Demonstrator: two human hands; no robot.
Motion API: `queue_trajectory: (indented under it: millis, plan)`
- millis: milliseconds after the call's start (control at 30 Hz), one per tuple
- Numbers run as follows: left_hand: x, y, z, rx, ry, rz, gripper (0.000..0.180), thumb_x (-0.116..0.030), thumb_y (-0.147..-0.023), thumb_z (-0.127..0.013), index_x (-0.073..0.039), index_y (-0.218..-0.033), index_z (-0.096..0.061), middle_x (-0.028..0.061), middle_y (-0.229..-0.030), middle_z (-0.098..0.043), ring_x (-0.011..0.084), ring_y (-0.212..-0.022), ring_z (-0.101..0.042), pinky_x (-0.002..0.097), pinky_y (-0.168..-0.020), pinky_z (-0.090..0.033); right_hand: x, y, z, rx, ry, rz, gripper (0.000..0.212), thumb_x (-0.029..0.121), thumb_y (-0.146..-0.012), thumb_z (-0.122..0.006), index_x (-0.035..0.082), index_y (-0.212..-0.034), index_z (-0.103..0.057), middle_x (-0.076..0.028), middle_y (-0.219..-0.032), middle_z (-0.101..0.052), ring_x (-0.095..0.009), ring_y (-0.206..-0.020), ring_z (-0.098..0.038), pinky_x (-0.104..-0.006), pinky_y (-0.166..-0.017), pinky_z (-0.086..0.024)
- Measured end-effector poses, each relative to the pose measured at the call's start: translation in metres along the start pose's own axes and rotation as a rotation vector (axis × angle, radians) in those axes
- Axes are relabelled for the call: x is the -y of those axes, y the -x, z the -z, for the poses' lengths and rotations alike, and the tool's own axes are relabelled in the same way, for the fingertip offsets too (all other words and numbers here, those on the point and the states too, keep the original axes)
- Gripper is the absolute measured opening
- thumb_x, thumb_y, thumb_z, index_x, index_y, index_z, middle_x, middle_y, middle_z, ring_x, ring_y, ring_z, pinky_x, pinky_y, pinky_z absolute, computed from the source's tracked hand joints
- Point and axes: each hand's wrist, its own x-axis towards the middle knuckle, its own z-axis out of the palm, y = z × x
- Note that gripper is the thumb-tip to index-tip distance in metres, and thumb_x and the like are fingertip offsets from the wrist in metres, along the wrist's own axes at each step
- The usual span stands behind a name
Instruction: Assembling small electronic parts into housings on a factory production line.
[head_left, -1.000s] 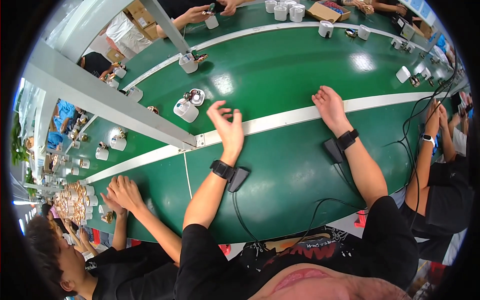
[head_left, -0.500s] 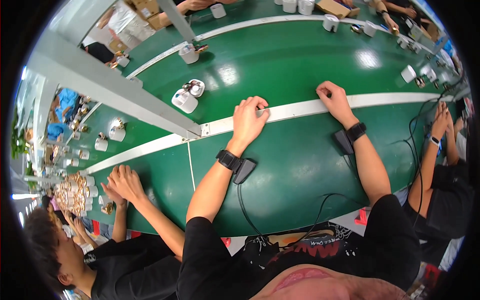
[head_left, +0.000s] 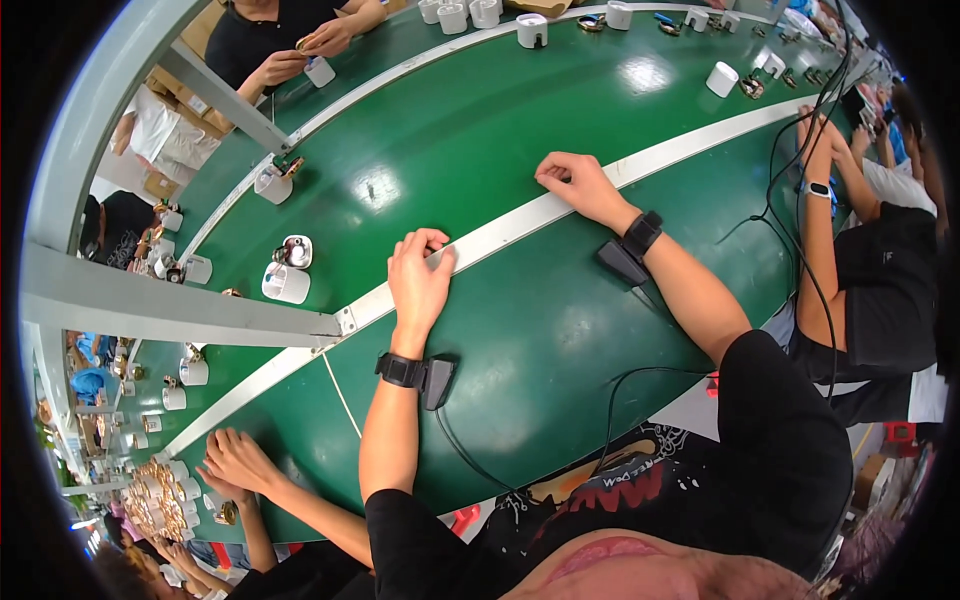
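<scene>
My left hand [head_left: 418, 285] rests on the pale metal rail [head_left: 505, 230] that runs along the green worktop. Its fingers bend loosely and the thumb stands apart, with nothing in the grasp. Farther right, my right hand [head_left: 585, 188] lies over the same rail, fingers curled in toward the thumb, and no object shows in it. Each wrist wears a black strap with a small black box and a cable. Nearest to my left hand, beyond the rail, are a white plastic housing [head_left: 286, 284] and an open white case with metallic parts [head_left: 295, 251].
A grey metal post [head_left: 180, 295] rises from the rail at left. Pale housings with gold-coloured parts [head_left: 160, 500] are heaped at lower left, near a co-worker's hands [head_left: 238, 465]. Another person's hands [head_left: 300, 55] work across the belt. Black cables [head_left: 775, 190] hang at right.
The view has swung, shifting the scene left and tilting the rail. A person across the belt has come more fully into sight. My hands keep the same pose on the rail.
</scene>
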Motion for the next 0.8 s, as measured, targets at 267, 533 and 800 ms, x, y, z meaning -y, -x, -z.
queue_trajectory:
  millis: [267,533,800]
  plan:
    - [-0.001,-0.002,0.000,-0.017,0.007,0.001,0.014,-0.011,-0.079,-0.067,-0.005,-0.091,-0.065,0.0042,-0.083,-0.062,0.0195,-0.080,-0.056,0.0340,-0.077,-0.047,-0.002,-0.001,-0.001,0.015,-0.018,-0.023,0.013,0.011,-0.088,-0.064,-0.002,-0.090,-0.065,-0.004,-0.078,-0.065,-0.010,-0.072,-0.059,-0.0261,-0.069,-0.049]
    - [-0.002,-0.003,-0.002,-0.011,-0.001,0.005,0.014,-0.011,-0.078,-0.067,-0.006,-0.091,-0.065,0.0038,-0.083,-0.062,0.0192,-0.079,-0.055,0.0338,-0.076,-0.047,-0.007,0.000,0.000,0.016,-0.014,-0.027,0.013,0.011,-0.088,-0.064,-0.001,-0.091,-0.065,-0.004,-0.078,-0.065,-0.010,-0.071,-0.059,-0.0260,-0.069,-0.050]
    - [0.004,-0.001,0.001,-0.016,-0.007,0.004,0.014,-0.012,-0.078,-0.066,-0.006,-0.091,-0.065,0.0037,-0.083,-0.061,0.0197,-0.080,-0.055,0.0342,-0.077,-0.046,-0.041,-0.025,0.037,-0.491,0.174,0.014,0.014,0.012,-0.087,-0.065,0.001,-0.094,-0.068,-0.008,-0.080,-0.067,-0.014,-0.073,-0.062,-0.0286,-0.069,-0.051]
